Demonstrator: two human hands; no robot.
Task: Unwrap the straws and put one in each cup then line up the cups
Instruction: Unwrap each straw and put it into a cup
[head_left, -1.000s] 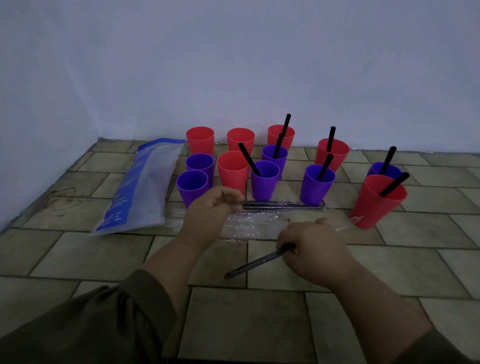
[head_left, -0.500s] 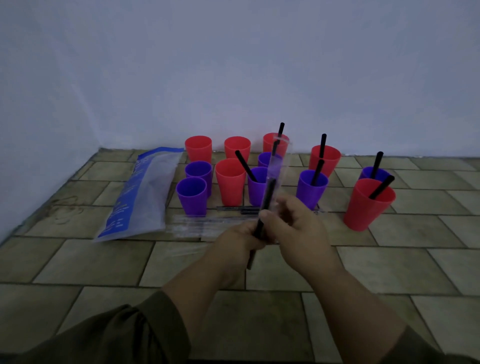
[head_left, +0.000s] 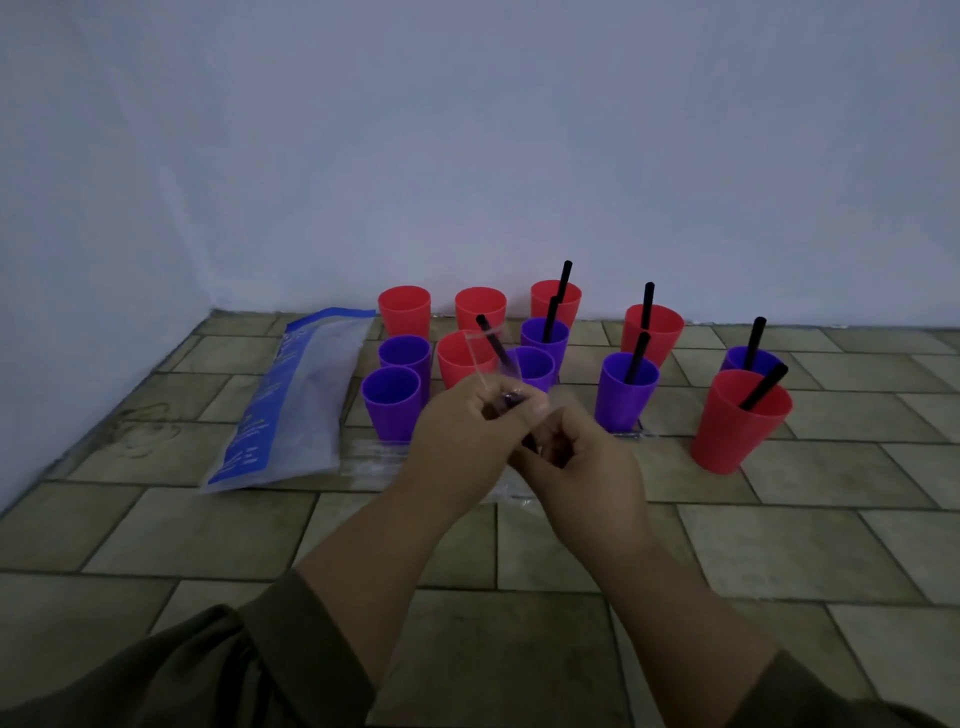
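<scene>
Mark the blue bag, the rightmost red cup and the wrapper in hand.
blue bag (head_left: 291, 410): head view, middle of its face.
red cup (head_left: 732, 436): head view, front wall below the rim.
wrapper (head_left: 485, 361): head view, clear strip's upper part.

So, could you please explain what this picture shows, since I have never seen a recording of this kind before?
There is no machine here. A person wears one camera on the head, so you look down at their own left hand and right hand. Red cups and purple cups stand on the tiled floor; some hold black straws. A blue bag lies to the left. Both hands hold a wrapped straw, its clear wrapper sticking up.
</scene>
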